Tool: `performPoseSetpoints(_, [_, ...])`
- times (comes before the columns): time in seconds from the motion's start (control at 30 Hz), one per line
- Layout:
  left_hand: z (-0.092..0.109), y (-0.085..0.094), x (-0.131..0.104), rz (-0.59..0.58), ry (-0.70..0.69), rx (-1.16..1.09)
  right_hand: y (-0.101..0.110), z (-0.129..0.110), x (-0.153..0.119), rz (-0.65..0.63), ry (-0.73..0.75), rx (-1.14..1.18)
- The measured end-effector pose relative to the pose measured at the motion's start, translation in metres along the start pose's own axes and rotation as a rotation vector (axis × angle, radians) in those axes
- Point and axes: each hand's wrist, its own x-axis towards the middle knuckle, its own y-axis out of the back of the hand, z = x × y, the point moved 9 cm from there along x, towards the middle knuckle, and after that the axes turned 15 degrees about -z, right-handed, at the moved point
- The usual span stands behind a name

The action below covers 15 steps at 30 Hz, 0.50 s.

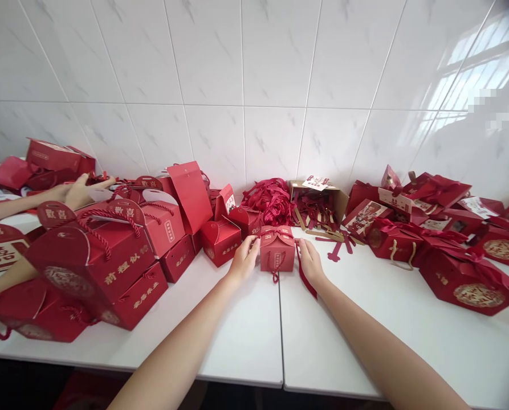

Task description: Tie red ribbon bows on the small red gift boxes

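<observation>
A small red gift box [276, 256] stands upright on the white table in front of me, its top closed and a red cord hanging down its front. My left hand [244, 257] is at the box's left side, fingers closed near its upper edge. On the other side, my right hand [310, 261] has its fingers closed on a dark red ribbon [306, 280], which trails down beside the palm. What the left fingertips hold, if anything, is too small to make out.
Stacked red boxes [126, 256] fill the left, where another person's hands [81, 191] reach in. Behind are a ribbon pile [271, 199] and a carton [340, 200] of ribbon pieces. More ribboned boxes [472, 279] stand right. A tiled wall [275, 68] rises behind.
</observation>
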Motion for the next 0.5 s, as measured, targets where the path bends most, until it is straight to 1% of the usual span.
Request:
performPoseSetpoints(0.27, [-0.0056, -0.0006, -0.0005, 0.005, 0.001, 0.031, 0.0002, 0.0031, 0.0003, -0.001, -0.004, 0.011])
performPoseSetpoints(0.5, [-0.0056, -0.0037, 0.0014, -0.002, -0.027, 0.053, 0.0039, 0.0011, -0.0002, 0.007, -0.02, -0.004])
